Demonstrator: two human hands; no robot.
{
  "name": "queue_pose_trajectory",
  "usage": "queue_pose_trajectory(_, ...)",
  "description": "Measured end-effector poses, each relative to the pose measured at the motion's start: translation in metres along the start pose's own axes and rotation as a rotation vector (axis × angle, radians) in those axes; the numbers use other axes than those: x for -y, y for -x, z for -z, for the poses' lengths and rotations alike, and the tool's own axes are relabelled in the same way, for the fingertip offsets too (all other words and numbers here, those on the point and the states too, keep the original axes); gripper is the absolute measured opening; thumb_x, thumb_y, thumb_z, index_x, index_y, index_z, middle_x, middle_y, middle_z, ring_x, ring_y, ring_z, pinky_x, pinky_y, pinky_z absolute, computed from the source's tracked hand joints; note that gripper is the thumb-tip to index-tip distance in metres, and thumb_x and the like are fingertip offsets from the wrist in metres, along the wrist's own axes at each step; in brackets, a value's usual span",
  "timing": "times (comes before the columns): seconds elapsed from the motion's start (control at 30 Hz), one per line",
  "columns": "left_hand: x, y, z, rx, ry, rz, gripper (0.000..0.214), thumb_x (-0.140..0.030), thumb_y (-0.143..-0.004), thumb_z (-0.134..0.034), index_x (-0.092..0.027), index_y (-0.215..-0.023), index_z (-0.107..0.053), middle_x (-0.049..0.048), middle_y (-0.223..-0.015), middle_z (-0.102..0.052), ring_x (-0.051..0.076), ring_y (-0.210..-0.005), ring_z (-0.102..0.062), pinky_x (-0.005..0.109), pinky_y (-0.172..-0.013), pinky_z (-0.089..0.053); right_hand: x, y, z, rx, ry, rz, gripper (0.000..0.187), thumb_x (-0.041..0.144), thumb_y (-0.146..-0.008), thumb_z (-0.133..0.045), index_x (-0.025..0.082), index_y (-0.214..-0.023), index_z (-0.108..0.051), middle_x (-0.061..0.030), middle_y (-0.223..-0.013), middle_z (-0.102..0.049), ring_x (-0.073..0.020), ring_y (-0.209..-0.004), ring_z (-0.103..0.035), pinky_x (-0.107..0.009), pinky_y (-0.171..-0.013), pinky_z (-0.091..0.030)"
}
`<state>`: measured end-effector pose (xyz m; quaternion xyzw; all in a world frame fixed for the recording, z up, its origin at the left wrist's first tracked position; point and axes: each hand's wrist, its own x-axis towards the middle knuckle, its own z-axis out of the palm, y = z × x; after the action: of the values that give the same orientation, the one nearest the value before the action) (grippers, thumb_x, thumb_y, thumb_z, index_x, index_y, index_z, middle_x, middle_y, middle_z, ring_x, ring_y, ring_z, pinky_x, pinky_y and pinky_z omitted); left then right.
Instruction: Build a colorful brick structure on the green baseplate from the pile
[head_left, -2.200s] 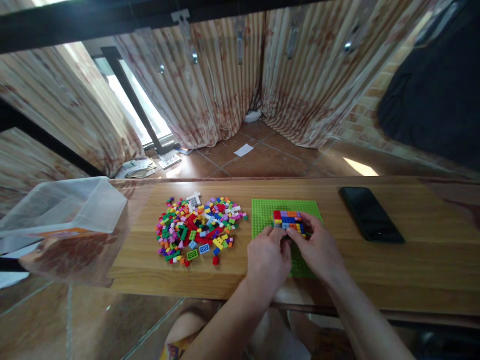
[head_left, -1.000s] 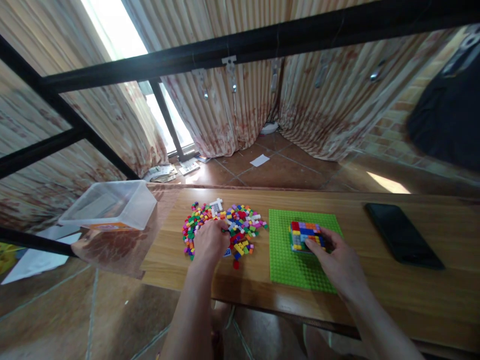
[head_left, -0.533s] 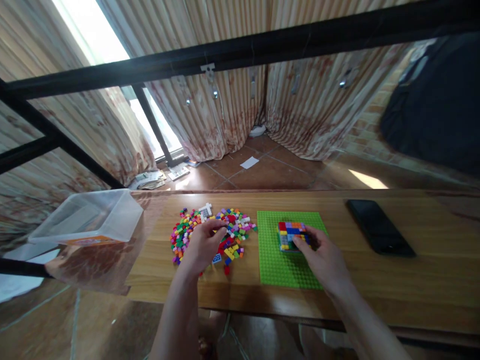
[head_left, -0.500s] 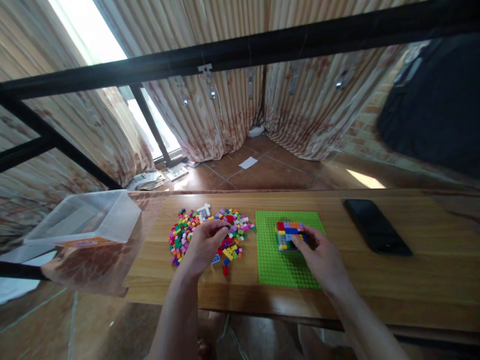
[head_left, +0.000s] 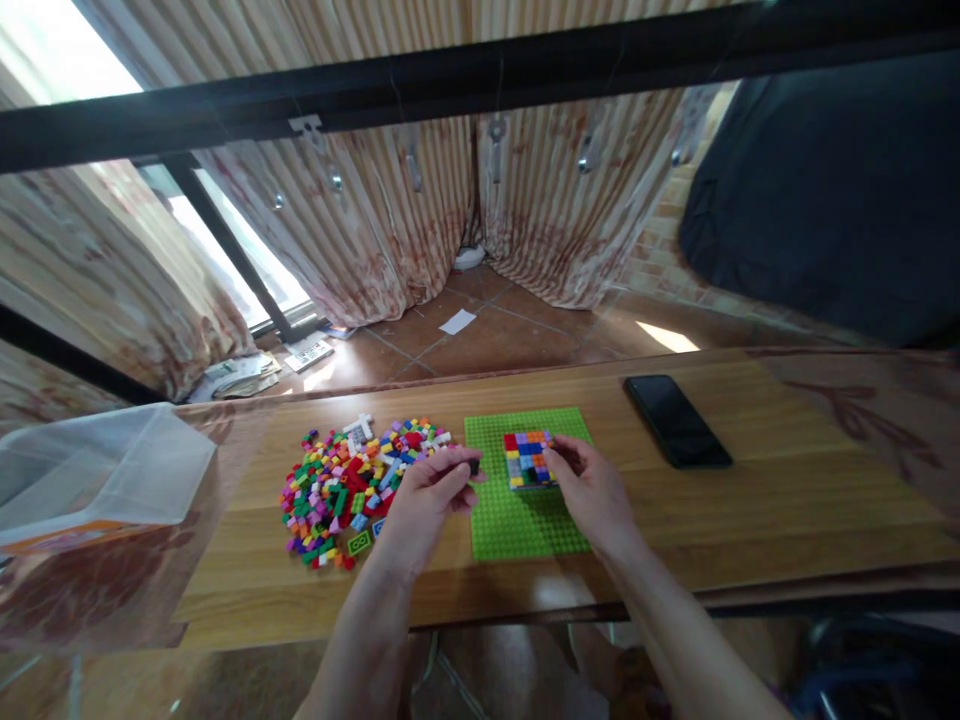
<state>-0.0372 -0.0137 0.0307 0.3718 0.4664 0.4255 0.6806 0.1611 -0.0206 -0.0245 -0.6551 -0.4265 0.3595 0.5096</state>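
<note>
Between the thumb and fingertips of my left hand [head_left: 439,490] is a small black toy brick [head_left: 474,466]. This hand is closed, just left of the green baseplate [head_left: 491,530]. A block of multicoloured bricks [head_left: 527,458], with red, orange, blue, yellow and grey pieces, is over the baseplate's upper middle. My right hand [head_left: 596,490] grips its right edge, thumb on the near side and fingers behind. Whether the block is attached to the baseplate I cannot tell. A heap of loose bricks [head_left: 341,500] in many colours spreads over the table, left of my left hand.
A black phone [head_left: 677,420] lies on the wooden table [head_left: 795,490] at the right. On the left stands a translucent plastic bin [head_left: 112,465]. A dark metal rail [head_left: 450,85] crosses above the table's far side, before striped curtains [head_left: 420,240].
My left hand has moved right, away from the loose bricks to the baseplate's edge, with a black brick now showing in its fingers. My right hand stays at the block. The view has shifted right.
</note>
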Motion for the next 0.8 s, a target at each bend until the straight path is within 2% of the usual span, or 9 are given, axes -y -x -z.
queue_pose_trajectory(0.2,0.022,-0.005,-0.024,-0.054,-0.239,-0.031,0.025,-0.032,-0.072,-0.068,-0.013,-0.087,-0.067,0.0015,-0.069,-0.067,0.008,-0.049,-0.056,0.019,-0.047,-0.041,0.005,0.001,0.002,-0.023,0.013,0.0,0.038,0.042,-0.08,-0.061,0.014,-0.105,-0.064,-0.0136,-0.104,-0.071,-0.0239,-0.092,-0.067,-0.039,-0.082,-0.053)
queue_pose_trajectory(0.37,0.038,-0.009,-0.033,-0.062,-0.455,-0.194,0.019,-0.03,-0.08,-0.06,-0.015,-0.09,-0.066,0.0021,-0.077,-0.067,0.011,-0.058,-0.06,0.023,-0.055,-0.047,0.003,0.0,0.002,-0.007,0.031,0.014,0.035,0.039,-0.08,-0.059,0.015,-0.105,-0.064,-0.0124,-0.102,-0.071,-0.0231,-0.09,-0.067,-0.039,-0.083,-0.053)
queue_pose_trajectory(0.6,0.042,-0.005,-0.042,-0.163,-0.872,-0.461,0.015,-0.027,-0.086,-0.058,-0.018,-0.092,-0.068,0.004,-0.085,-0.069,0.014,-0.073,-0.061,0.027,-0.069,-0.046,-0.002,-0.001,0.003,-0.008,0.059,0.038,0.034,0.037,-0.08,-0.057,0.015,-0.105,-0.065,-0.0116,-0.101,-0.071,-0.0227,-0.088,-0.067,-0.04,-0.084,-0.052)
queue_pose_trajectory(0.8,0.044,-0.005,-0.052,-0.176,-0.943,-0.492,0.014,-0.027,-0.085,-0.06,-0.019,-0.093,-0.068,0.0041,-0.086,-0.066,0.014,-0.07,-0.058,0.026,-0.066,-0.044,0.002,0.0,0.004,0.008,0.079,0.032,0.032,0.035,-0.08,-0.057,0.016,-0.105,-0.065,-0.0103,-0.101,-0.072,-0.0224,-0.088,-0.067,-0.039,-0.083,-0.052)
